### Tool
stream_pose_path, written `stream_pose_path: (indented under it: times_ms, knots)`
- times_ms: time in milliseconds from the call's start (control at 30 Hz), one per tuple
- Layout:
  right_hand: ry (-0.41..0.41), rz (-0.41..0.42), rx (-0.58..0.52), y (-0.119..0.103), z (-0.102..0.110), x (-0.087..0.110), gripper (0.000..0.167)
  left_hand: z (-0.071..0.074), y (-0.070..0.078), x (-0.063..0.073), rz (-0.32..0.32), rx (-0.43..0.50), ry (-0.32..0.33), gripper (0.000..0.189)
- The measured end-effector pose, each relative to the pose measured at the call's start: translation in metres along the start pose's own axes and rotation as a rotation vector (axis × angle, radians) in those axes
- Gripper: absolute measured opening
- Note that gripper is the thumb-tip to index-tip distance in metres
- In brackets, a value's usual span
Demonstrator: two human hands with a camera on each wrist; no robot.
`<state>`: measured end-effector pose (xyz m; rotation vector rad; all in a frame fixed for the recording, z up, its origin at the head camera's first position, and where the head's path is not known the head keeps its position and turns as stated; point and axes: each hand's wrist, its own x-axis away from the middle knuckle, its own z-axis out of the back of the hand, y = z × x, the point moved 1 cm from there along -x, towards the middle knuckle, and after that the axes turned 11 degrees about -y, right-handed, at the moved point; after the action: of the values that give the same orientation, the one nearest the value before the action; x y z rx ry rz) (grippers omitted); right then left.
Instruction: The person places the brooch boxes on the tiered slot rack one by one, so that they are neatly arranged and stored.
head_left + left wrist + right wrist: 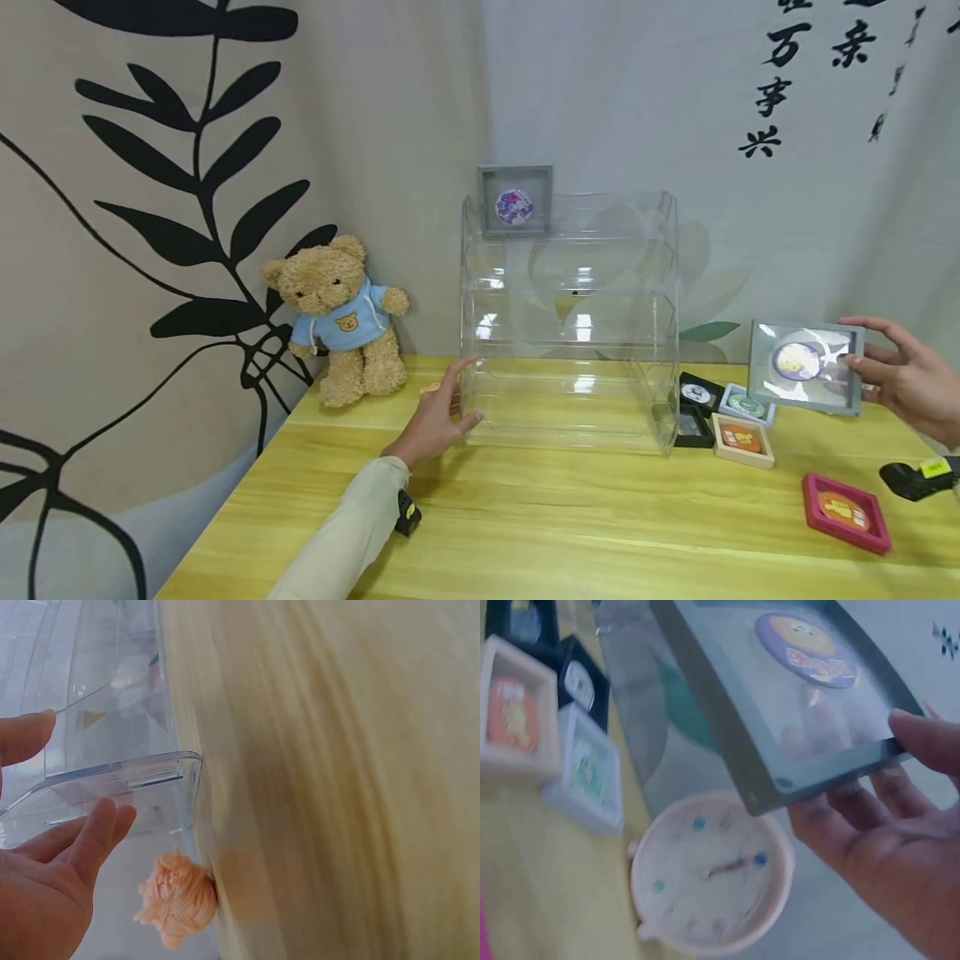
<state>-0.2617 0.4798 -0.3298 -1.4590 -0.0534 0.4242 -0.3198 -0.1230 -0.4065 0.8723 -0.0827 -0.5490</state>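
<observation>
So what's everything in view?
Table: 1, yellow, foreground
Backdrop: 1, pale, printed, behind
Rack: 1, clear, centre
Upper frame: 1, grey, rack's top left
Held frame: 1, grey, far right
Black frames: 2, black, rack's right
Blue frame: 1, pale blue, rack's right
Beige frame: 1, beige, rack's right
Pink frame: 1, pink, front right
Teddy bear: 1, tan, blue top, rack's left
Stringy bundle: 1, peach, rack's left
Clock: 1, pale pink, behind held frame
Wrist cameras: 2, black, wrists
Left sleeve: 1, pale, forearm
Left hand: 1, bare, rack's left
Right hand: 1, bare, on held frame
</observation>
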Motion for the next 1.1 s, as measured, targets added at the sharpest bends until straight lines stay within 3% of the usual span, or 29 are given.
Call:
stream_pose_path:
  times_ms: [333, 567, 800, 1100]
  knots:
    - [0.006, 0.124, 0.126, -0.043, -0.027, -0.027, 0.049, -0.001, 0.002, -0.001, 0.003, 0.005, 0.003, 0.091]
    - [0.05, 0.036, 0.237, -0.07, -0.042, -0.047, 0.048, -0.002, 0.003, 0.001, -0.004, 0.018, 0.012, 0.089]
    - [0.038, 0.021, 0.243, -0.097, -0.059, -0.068, 0.053, -0.001, 0.001, 0.001, -0.005, 0.014, 0.014, 0.09]
    - [-0.031, 0.08, 0.193, -0.127, -0.082, -0.102, 0.055, -0.002, -0.001, 0.0, -0.022, 0.027, 0.009, 0.09]
